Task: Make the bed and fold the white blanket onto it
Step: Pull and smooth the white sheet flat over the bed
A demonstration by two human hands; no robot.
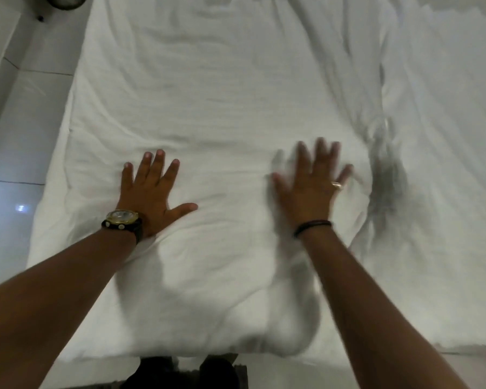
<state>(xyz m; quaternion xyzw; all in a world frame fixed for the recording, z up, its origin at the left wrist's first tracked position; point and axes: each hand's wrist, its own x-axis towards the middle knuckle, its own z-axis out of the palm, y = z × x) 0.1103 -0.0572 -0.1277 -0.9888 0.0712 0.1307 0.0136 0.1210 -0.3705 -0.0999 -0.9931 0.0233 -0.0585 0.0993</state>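
The white blanket (222, 108) lies spread in a long folded strip along the bed, with shallow wrinkles. The bed's white sheet (446, 164) shows to its right. My left hand (152, 189), with a watch on the wrist, presses flat on the blanket, fingers spread. Palm down over the blanket, my right hand (312, 183) is blurred by motion, fingers spread, a ring on one finger and a dark band on the wrist. Neither hand holds anything.
A pale tiled floor (20, 136) runs along the bed's left side, with a dark round object (65, 0) at the top left corner. The blanket's right edge casts a dark fold shadow (387, 175). Dark clothing (185, 372) shows below the bed's near edge.
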